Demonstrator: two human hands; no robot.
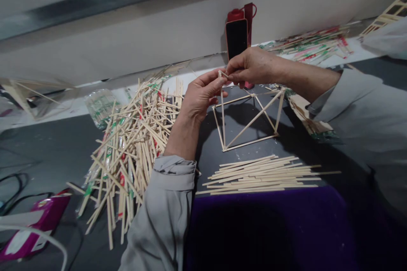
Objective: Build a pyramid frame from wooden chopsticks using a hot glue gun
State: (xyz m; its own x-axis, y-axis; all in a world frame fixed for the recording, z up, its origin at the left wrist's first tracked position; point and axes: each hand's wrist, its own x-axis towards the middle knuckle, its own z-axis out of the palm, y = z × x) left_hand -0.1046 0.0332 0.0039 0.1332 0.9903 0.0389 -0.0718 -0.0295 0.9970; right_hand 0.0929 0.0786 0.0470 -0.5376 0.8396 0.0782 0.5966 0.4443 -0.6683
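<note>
A box-like frame of thin wooden sticks (pixel 249 125), with diagonal braces, stands on the dark table. My left hand (pixel 200 95) pinches the frame's top corner nearest me, where an upright stick ends. At that same corner, my right hand (pixel 251 67) is closed, fingertips pressed together on the end of a short length of wooden stick (pixel 224 74). The two hands nearly touch there, and the fingers partly cover the joint. Loose sticks (pixel 260 174) lie in a flat bunch between the frame and my body.
Left of my forearm spreads a big heap of chopsticks (pixel 133 144), some in printed wrappers. A phone (pixel 237 38) leans against a red-capped bottle (pixel 235 14) by the wall. More wrapped chopsticks (pixel 314 44) lie at back right. A magenta device (pixel 38 224) with cables sits front left.
</note>
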